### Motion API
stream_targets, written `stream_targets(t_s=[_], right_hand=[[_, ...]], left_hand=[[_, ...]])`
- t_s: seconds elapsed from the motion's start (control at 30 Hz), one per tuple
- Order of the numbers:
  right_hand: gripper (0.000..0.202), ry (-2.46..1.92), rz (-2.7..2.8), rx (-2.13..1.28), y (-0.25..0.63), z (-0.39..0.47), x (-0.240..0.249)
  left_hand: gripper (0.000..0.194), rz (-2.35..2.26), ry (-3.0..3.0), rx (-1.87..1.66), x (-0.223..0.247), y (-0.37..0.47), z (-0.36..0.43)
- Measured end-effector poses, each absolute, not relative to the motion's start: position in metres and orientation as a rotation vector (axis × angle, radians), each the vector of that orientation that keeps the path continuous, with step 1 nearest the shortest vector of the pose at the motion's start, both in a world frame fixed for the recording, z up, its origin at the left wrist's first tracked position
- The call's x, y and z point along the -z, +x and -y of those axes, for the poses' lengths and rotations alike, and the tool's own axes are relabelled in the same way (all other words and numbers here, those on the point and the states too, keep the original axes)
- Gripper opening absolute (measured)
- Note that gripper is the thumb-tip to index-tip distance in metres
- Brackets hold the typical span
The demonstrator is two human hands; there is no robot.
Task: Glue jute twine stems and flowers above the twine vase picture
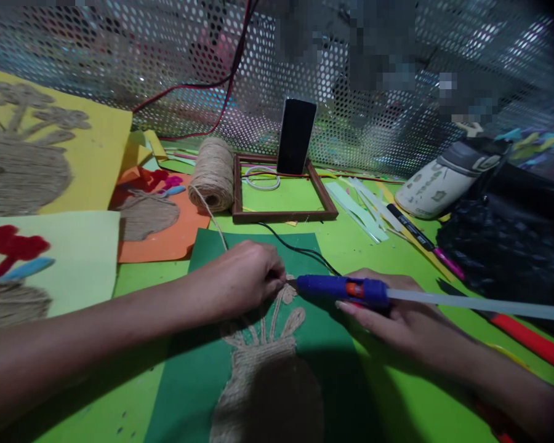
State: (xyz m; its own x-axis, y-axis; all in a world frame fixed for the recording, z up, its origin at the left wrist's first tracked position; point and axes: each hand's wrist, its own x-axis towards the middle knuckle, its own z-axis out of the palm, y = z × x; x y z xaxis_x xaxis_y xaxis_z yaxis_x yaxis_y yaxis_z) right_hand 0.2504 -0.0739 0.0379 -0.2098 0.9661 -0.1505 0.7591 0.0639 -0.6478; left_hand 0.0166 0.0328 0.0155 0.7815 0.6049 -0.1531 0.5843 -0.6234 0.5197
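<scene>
Fingers pinched, my left hand holds jute twine against a small twine flower; the fingers hide part of it. The twine strand runs back from there to a large spool of twine. In my right hand is a blue hot glue gun, its tip at the flower beside my left fingertips. A long clear glue stick sticks out of its rear. Beneath both hands lies dark green paper bearing a twine-covered vase shape with stems and looped petals.
Behind the paper are a brown frame, a phone standing upright and a tape roll. Finished twine pictures on yellow, orange and pale paper lie left. Rightward are a bottle, a marker and a red-handled cutter.
</scene>
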Motion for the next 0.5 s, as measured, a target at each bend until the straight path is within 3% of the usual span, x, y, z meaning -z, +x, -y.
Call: stream_targets(t_s=[0.27,0.5], right_hand=[[0.018,-1.718,2.026,-0.906,0.253,0.072,-0.036],[0.031,-1.795,2.0,-0.928,0.258,0.07,-0.033]], left_hand=[[0.018,-0.865,2.445,-0.028,-0.023,0.012,-0.032],[0.021,-0.804,2.689,-0.061,-0.027,0.015,-0.029]])
